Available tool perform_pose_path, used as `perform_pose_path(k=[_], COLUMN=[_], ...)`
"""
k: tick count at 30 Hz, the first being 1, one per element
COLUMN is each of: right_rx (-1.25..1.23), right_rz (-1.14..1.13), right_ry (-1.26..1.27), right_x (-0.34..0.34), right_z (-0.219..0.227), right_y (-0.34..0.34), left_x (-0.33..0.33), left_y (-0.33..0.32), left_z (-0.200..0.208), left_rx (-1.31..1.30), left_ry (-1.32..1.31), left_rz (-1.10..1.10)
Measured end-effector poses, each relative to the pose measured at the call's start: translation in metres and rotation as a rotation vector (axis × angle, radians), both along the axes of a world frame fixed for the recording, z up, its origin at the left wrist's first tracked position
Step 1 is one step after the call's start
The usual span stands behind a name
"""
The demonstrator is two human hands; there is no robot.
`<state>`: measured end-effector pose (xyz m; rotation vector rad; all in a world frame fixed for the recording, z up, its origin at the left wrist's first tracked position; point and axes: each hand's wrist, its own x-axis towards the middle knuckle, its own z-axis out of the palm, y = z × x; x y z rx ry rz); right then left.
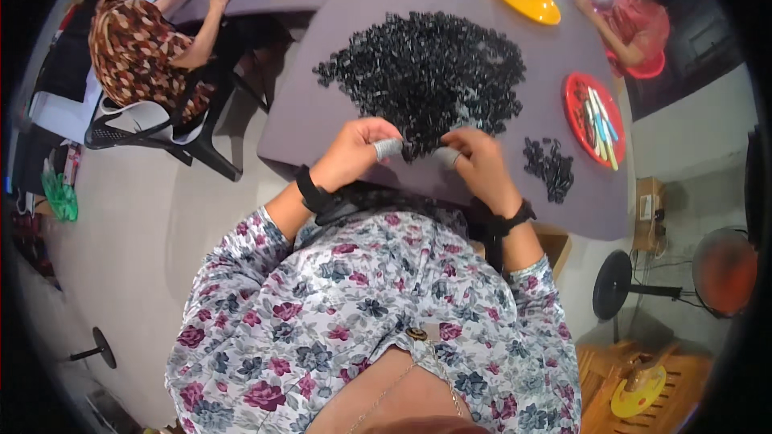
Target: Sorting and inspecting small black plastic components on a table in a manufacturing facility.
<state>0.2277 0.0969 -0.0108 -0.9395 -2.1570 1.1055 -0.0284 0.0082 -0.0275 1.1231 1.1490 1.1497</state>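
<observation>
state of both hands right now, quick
Left hand: fingers curled at the near edge of the pile of small black pieces; can't tell if it grips one.
Right hand: fingers bent, same edge; grip can't be told.

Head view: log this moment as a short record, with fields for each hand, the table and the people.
Left hand: fingers at near edge of large heap of small black pieces; grip unclear
Right hand: fingers at same edge; grip unclear
Surface: grey-purple table
Right side: smaller black heap; round red tray holding long white and blue items
Far side: oval-looking yellow plate
People: person in brown patterned top, left; person in pink top, far right
</observation>
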Motion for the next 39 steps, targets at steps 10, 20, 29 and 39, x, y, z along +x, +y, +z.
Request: perform_pose_path(k=[10, 20, 29, 39], right_rx=[0.125, 0.279, 0.156, 0.341], right_rz=[-0.047, 0.165, 0.063, 0.167], right_ry=[-0.142, -0.154, -0.126, -0.215], right_x=[0.013, -0.034, -0.008, -0.051], right_z=[0.007, 0.003, 0.000, -0.007], right_y=[-0.006, -0.020, -0.015, -0.027], left_x=[0.000, -0.001, 0.001, -0.002], left_y=[-0.010, -0.011, -0.012, -0.012], left_z=[-0.007, -0.003, -0.005, -0.008], left_rx=[-0.126, -0.136, -0.122, -0.110], left_ry=[-0.048, -0.087, -0.091, -0.099], left_rz=[0.008, 0.003, 0.021, 0.052])
